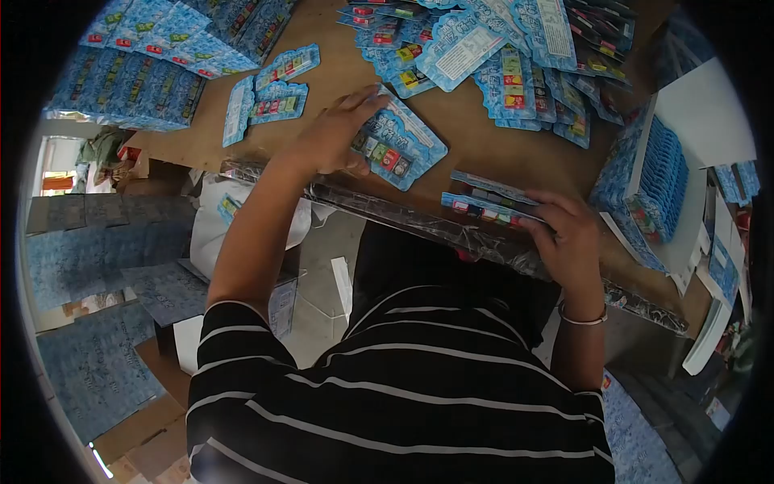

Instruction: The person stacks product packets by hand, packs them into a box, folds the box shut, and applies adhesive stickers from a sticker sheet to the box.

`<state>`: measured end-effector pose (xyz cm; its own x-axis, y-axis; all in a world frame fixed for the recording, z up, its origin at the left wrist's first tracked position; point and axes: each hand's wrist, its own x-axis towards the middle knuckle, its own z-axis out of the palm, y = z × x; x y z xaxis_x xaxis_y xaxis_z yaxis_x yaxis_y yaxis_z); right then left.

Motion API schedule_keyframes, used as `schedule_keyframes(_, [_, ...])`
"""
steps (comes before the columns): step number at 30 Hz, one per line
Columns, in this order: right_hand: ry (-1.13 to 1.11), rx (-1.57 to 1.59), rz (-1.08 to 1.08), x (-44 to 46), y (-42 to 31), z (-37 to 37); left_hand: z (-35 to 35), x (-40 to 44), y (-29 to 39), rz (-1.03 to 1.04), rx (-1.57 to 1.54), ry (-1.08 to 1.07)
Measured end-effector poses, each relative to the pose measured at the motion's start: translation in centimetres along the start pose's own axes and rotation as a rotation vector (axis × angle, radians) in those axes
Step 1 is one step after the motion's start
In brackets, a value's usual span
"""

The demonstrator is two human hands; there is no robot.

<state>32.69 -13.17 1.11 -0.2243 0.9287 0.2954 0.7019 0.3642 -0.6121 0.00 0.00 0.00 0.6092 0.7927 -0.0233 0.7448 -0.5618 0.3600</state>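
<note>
1. Card [415,145] under your left hand [339,133]: lies on the table [463,149] near the front edge, tilted relative to it, coloured pieces facing up.
2. Left hand: curved over the card's left side, fingers at the far edge, thumb near the bottom-left. Can't tell if it's pinching or just resting.
3. Right hand [564,234]: thumb and fingers closed on the right end of the held card [482,211], over the front edge. Two layers show with a gap between; can't tell if that's two cards or one folded.
4. Weight: should be light, fingertips enough. Don't squeeze.
5. Stiffness: reads as stiff printed board. Will likely flex a bit over its length, crease if bent hard.
6. Surface: glossy look, so probably slippery. Expect sliding in the loose pile [463,52] at the far side; lift one by its rim.
7. Weak spots: scalloped edge and corners, likely to dent. Keep pressure off the coloured pieces.
8. Grip: take opposite long edges, or pinch one short end with thumb below, fingers above.
9. Right side: packed cards [669,173] stand tight in the open box [617,181]. Top edges are the only easy hold there.
</note>
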Motion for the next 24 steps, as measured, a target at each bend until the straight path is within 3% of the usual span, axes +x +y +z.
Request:
schedule_keyframes(2, [-0.004, -0.007, -0.001, 0.0, 0.1, 0.0, -0.3, 0.5, 0.2, 0.042, 0.092, -0.010])
schedule_keyframes(4, [-0.009, -0.012, -0.003, -0.1, 0.1, 0.0, -0.6, 1.3, 0.3, -0.236, -0.127, 0.018])
schedule_keyframes(5, [0.004, -0.016, -0.028, -0.2, 0.2, 0.1, -0.4, 1.3, 0.2, -0.234, -0.129, 0.016])
schedule_keyframes(7, [0.021, -0.020, -0.045, -0.3, 0.2, 0.2, -0.1, 1.3, 0.2, -0.180, 0.221, 0.342])
schedule_keyframes(10, [0.046, -0.038, -0.092, -0.3, 0.3, 0.4, -0.3, 1.5, 2.1, -0.168, 0.204, 0.427])
schedule_keyframes(14, [0.040, 0.020, -0.016, -0.4, 0.3, 0.5, -0.5, 1.5, 5.7, -0.166, 0.060, 0.329])
schedule_keyframes(17, [0.033, 0.018, -0.016, -0.5, 0.2, 0.3, 1.0, 2.6, 8.1, -0.065, -0.232, 0.381])
schedule_keyframes(19, [0.022, 0.019, 0.000, -0.4, 0.1, 0.2, 2.8, 3.4, 8.7, 0.056, -0.418, 0.278])
schedule_keyframes(24, [0.028, -0.008, -0.036, -0.2, 0.4, 0.2, 3.8, 4.0, 9.9, 0.069, -0.533, 0.190])
